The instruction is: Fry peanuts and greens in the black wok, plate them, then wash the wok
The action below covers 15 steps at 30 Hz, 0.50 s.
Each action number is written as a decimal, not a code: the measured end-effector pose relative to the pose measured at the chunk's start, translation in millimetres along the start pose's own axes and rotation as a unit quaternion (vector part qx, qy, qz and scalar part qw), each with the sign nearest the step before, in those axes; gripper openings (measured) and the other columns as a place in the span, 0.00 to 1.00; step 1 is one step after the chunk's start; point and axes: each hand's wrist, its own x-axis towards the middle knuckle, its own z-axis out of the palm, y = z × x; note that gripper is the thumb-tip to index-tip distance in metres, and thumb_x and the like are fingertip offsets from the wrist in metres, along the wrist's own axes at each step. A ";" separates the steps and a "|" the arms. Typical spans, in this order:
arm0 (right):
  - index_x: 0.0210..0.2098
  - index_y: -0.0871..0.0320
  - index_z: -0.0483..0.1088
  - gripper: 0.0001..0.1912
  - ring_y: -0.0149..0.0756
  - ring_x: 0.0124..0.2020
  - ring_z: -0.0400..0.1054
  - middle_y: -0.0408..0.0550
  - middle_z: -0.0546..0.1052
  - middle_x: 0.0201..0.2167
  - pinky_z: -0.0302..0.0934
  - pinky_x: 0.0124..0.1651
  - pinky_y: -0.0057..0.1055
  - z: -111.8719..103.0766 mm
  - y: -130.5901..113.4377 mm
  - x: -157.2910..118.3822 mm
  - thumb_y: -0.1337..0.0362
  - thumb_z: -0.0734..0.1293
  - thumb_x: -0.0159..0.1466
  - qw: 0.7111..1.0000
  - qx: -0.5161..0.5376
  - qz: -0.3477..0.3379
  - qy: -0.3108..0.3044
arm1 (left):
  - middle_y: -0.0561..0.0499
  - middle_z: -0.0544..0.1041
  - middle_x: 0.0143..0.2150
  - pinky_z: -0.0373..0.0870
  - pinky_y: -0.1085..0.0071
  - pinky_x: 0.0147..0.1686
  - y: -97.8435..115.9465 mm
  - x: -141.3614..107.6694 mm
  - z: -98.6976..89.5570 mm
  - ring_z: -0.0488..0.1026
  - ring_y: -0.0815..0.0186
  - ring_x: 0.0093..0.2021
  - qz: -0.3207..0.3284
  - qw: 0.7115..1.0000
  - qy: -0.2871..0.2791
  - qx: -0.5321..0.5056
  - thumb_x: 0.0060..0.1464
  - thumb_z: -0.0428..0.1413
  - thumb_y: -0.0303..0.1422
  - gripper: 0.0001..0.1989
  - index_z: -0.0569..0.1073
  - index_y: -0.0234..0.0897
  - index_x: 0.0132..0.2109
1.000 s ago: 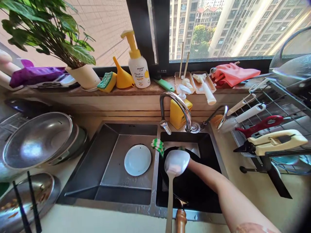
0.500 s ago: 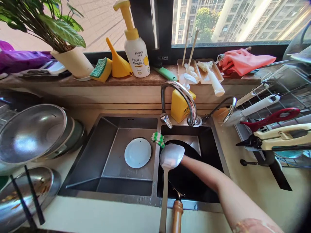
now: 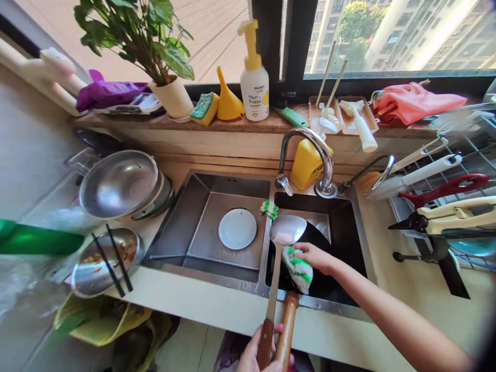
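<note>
In my left hand (image 3: 253, 356), low in the head view, are the brown handle of a metal spatula (image 3: 287, 230) and the wooden handle (image 3: 289, 323) of a black pan (image 3: 320, 236). The pan lies in the right sink basin, and the spatula's head is raised over it. My right hand (image 3: 310, 256) grips a white and green dishcloth (image 3: 298, 271) against the pan near its handle end. A green and white scrubber (image 3: 268, 209) rests on the sink divider. In the left basin (image 3: 201, 222) sits a white plate (image 3: 237, 230).
A chrome faucet (image 3: 329, 165) arches over the right basin. On the left counter stand a metal wok (image 3: 120, 183) and a bowl of food scraps (image 3: 91, 276) with black chopsticks (image 3: 108, 263). A rack (image 3: 480, 139) and pruning shears (image 3: 445, 217) are at right.
The view has swung left, bringing my left hand into sight. My right hand, hidden behind the spatula before, now shows with the dishcloth nearer the pan's handle.
</note>
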 end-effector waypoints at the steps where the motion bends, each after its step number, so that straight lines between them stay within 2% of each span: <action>1: 0.39 0.59 0.69 0.15 0.28 0.23 0.64 0.39 0.70 0.23 0.57 0.25 0.24 -1.6 -11.8 -7.6 0.54 0.60 0.65 1.000 0.014 -0.011 0.021 | 0.50 0.73 0.32 0.71 0.65 0.36 1.1 -4.2 -3.7 0.78 0.54 0.38 0.018 1.000 -0.002 0.001 0.33 0.70 0.43 0.33 0.72 0.42 0.49; 3: 0.37 0.58 0.68 0.17 0.29 0.23 0.62 0.39 0.68 0.23 0.55 0.25 0.25 7.7 -35.5 -25.5 0.51 0.57 0.65 0.994 0.017 -0.040 0.103 | 0.46 0.74 0.41 0.72 0.63 0.39 7.6 -13.2 -15.6 0.77 0.52 0.44 0.054 0.998 0.016 0.002 0.33 0.70 0.42 0.27 0.74 0.41 0.43; 4: 0.35 0.57 0.68 0.16 0.30 0.25 0.63 0.40 0.68 0.24 0.55 0.27 0.25 20.1 -47.4 -33.6 0.52 0.58 0.65 0.986 0.001 -0.059 0.157 | 0.43 0.73 0.48 0.72 0.60 0.42 13.1 -17.5 -23.9 0.75 0.50 0.47 0.064 0.998 0.029 0.005 0.33 0.70 0.41 0.23 0.74 0.40 0.38; 6: 0.33 0.57 0.69 0.12 0.33 0.30 0.64 0.42 0.69 0.27 0.57 0.33 0.28 57.9 -70.2 -42.5 0.55 0.61 0.63 0.960 -0.068 -0.090 0.257 | 0.40 0.67 0.57 0.71 0.55 0.47 27.3 -24.9 -44.9 0.72 0.45 0.52 0.081 0.995 0.052 0.018 0.34 0.70 0.40 0.19 0.72 0.36 0.30; 7: 0.34 0.56 0.70 0.10 0.35 0.32 0.65 0.44 0.70 0.30 0.57 0.35 0.29 80.2 -80.6 -42.5 0.57 0.62 0.63 0.949 -0.112 -0.089 0.280 | 0.39 0.67 0.58 0.71 0.53 0.48 35.2 -27.5 -57.0 0.71 0.44 0.52 0.089 0.993 0.066 0.030 0.34 0.70 0.40 0.19 0.72 0.36 0.29; 9: 0.36 0.57 0.72 0.08 0.41 0.36 0.67 0.50 0.72 0.35 0.58 0.37 0.33 121.9 -96.5 -36.7 0.61 0.65 0.60 0.941 -0.193 -0.038 0.273 | 0.37 0.70 0.54 0.72 0.52 0.45 50.0 -30.8 -82.7 0.74 0.45 0.49 0.109 0.987 0.101 0.060 0.32 0.70 0.43 0.22 0.71 0.36 0.31; 12: 0.42 0.56 0.73 0.16 0.51 0.42 0.67 0.55 0.73 0.39 0.60 0.41 0.40 160.3 -99.6 -33.8 0.64 0.71 0.53 0.933 -0.243 0.027 0.265 | 0.38 0.74 0.48 0.74 0.57 0.41 67.0 -32.0 -120.2 0.76 0.48 0.43 0.130 0.976 0.146 0.101 0.27 0.70 0.48 0.30 0.72 0.36 0.37; 14: 0.48 0.53 0.71 0.21 0.52 0.46 0.66 0.55 0.72 0.43 0.59 0.47 0.43 171.6 -85.1 -46.0 0.61 0.70 0.55 0.920 -0.184 0.014 0.345 | 0.40 0.77 0.45 0.75 0.61 0.40 75.2 -32.4 -140.8 0.77 0.51 0.42 0.125 0.973 0.143 0.130 0.25 0.70 0.49 0.34 0.73 0.37 0.41; 15: 0.50 0.52 0.69 0.21 0.50 0.48 0.65 0.54 0.72 0.45 0.58 0.50 0.43 176.3 -74.5 -55.5 0.58 0.68 0.57 0.909 -0.110 0.008 0.401 | 0.41 0.78 0.42 0.75 0.62 0.39 79.1 -32.9 -149.0 0.77 0.52 0.41 0.117 0.974 0.134 0.139 0.24 0.70 0.49 0.35 0.73 0.37 0.41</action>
